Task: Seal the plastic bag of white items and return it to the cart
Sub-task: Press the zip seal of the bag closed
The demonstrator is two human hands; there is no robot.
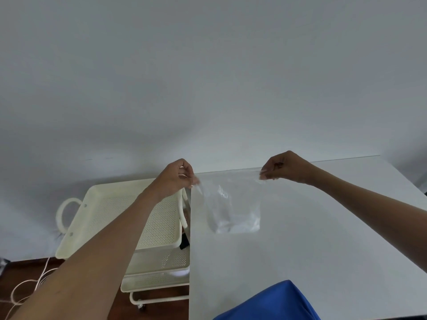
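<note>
The clear plastic bag [233, 204] hung upright, its mouth edge stretched left to right. The left hand [176, 179] and right hand [280, 168] pinched its top corners.

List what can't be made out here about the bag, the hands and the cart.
- Bag, head view: whether its top strip is sealed; too thin and blurred.
- Its contents: white against the white table, count and kind unclear.
- Left hand and right hand: fingertips pinching the top corners are blurred.
- Cart: the left arm crosses the top tray; lower shelves are hidden by the tray above and the table.
</note>
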